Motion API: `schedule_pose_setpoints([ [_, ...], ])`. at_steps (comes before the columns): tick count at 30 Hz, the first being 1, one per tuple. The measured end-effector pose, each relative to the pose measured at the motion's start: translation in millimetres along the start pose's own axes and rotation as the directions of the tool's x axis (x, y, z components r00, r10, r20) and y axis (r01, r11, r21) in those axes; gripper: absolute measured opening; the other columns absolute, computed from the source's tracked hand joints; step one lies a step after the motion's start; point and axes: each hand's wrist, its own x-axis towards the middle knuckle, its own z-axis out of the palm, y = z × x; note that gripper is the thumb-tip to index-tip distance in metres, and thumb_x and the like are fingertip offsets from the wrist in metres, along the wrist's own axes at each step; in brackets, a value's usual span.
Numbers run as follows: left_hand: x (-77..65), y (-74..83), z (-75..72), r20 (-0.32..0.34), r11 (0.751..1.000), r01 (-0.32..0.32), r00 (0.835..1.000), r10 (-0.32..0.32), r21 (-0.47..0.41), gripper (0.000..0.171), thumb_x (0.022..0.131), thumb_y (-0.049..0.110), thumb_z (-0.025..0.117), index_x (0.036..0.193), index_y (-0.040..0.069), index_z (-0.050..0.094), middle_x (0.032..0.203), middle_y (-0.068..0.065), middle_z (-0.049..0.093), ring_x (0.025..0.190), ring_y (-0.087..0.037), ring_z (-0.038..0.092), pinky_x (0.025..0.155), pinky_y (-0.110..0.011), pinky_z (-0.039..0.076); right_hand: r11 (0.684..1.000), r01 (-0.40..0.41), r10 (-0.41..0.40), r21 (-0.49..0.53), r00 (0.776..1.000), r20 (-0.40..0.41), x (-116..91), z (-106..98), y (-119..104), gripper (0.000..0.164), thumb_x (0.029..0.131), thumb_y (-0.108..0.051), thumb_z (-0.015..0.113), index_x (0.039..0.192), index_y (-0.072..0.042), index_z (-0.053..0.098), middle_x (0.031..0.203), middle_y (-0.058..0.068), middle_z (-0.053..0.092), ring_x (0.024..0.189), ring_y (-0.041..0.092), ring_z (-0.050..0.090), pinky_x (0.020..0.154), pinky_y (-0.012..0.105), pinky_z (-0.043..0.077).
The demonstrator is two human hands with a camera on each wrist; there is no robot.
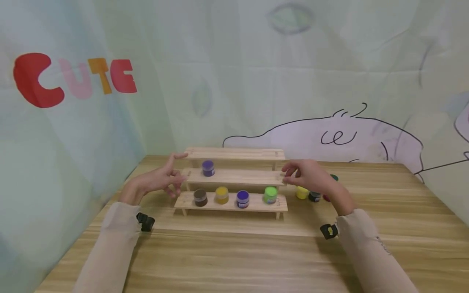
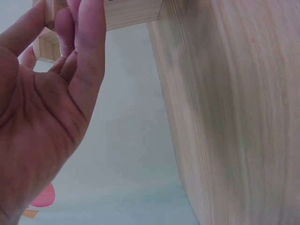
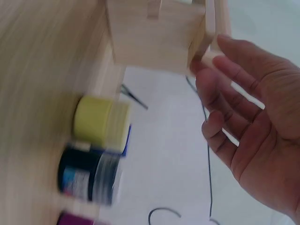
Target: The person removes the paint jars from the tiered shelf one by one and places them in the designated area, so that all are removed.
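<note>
A three-tier wooden display shelf [image 1: 234,177] stands on the table. My left hand [image 1: 159,179] is at its left end, thumb and curled fingers gripping the end of the middle board, one finger stretched toward the top board. At the other end my right hand [image 1: 307,175] pinches the middle board's tip, seen close in the right wrist view. A purple paint jar [image 1: 208,168] sits on the middle tier. Along the bottom tier stand a brown jar [image 1: 200,197], a yellow-orange jar [image 1: 221,195], a dark blue jar [image 1: 242,199] and a light green jar [image 1: 270,195].
Beside the shelf on the right, partly behind my right forearm, stand a yellow jar [image 3: 96,122], a black jar [image 3: 86,176], a magenta jar [image 3: 75,219] and a dark green-topped one [image 1: 334,177]. A printed cloth backdrop [image 1: 234,81] hangs behind the wooden table [image 1: 227,260].
</note>
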Motion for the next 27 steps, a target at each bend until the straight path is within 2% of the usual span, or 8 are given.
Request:
schedule_pose_setpoints([
  [7, 0.5, 0.9, -2.0, 0.013, 1.0, 0.002, 1.0, -0.002, -0.01, 0.079, 0.107, 0.024, 0.052, 0.158, 0.029, -0.008, 0.09, -0.024, 0.059, 0.077, -0.03, 0.063, 0.071, -0.048, 0.058, 1.0, -0.006, 0.004, -0.024, 0.999, -0.043, 12, 4, -17, 0.021, 0.092, -0.019, 0.076, 0.109, -0.007, 0.071, 0.095, 0.002, 0.07, 0.075, 0.018, 0.061, 0.066, 0.031, 0.051],
  [18, -1.3, -3.5, -2.3, 0.014, 1.0, -0.005, 1.0, 0.005, -0.024, 0.078, 0.107, 0.023, 0.051, 0.157, 0.028, -0.008, 0.093, -0.03, 0.058, 0.076, -0.03, 0.064, 0.07, -0.049, 0.058, 0.996, 0.073, -0.074, 0.047, 0.997, 0.035, 41, 32, -51, 0.022, 0.093, -0.02, 0.074, 0.111, -0.007, 0.07, 0.096, 0.0, 0.07, 0.08, 0.012, 0.065, 0.07, 0.028, 0.054],
  [23, -0.9, -3.0, -2.0, 0.011, 1.0, -0.011, 1.0, 0.011, -0.022, 0.079, 0.107, 0.022, 0.051, 0.158, 0.027, -0.009, 0.093, -0.03, 0.058, 0.075, -0.03, 0.064, 0.07, -0.051, 0.058, 0.996, 0.079, -0.081, 0.049, 0.996, 0.033, 50, 44, -63, 0.019, 0.093, -0.02, 0.074, 0.108, -0.008, 0.071, 0.098, 0.001, 0.071, 0.082, 0.012, 0.065, 0.073, 0.028, 0.054],
  [27, 0.3, -2.3, -2.0, 0.025, 1.0, -0.024, 0.999, 0.024, -0.021, 0.078, 0.107, 0.022, 0.051, 0.158, 0.027, -0.009, 0.09, -0.026, 0.059, 0.076, -0.031, 0.064, 0.071, -0.052, 0.058, 0.996, 0.087, -0.087, 0.029, 0.996, 0.017, 56, 54, -71, 0.022, 0.093, -0.022, 0.075, 0.11, -0.009, 0.071, 0.101, 0.002, 0.07, 0.082, 0.013, 0.063, 0.073, 0.028, 0.053],
])
